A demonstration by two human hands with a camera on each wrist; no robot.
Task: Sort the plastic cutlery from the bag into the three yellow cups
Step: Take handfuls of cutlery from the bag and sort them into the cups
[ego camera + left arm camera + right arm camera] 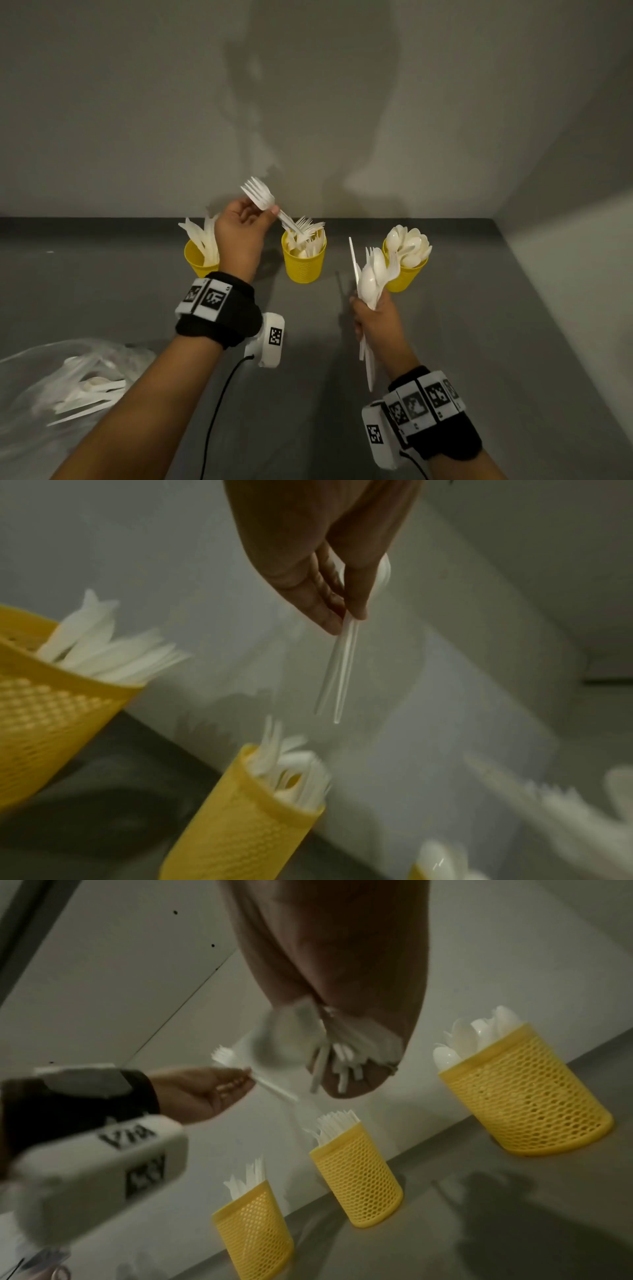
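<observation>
Three yellow mesh cups stand in a row by the wall: a left cup [197, 260] with knives, a middle cup [303, 262] with forks, a right cup [406, 274] with spoons. My left hand [245, 226] pinches a white fork [262, 198] by its handle, tines up and to the left, the handle end just above the middle cup [246, 813]. My right hand [373, 313] grips a mixed bundle of white cutlery [371, 274] upright, in front of the right cup. The clear bag [73, 373] with more cutlery lies at the lower left.
A grey table [479, 342] ends at a pale wall behind the cups and a side wall on the right. A black cable [219, 404] runs from my left wrist camera down towards the table's near edge. Both wrists wear black bands with marker tags.
</observation>
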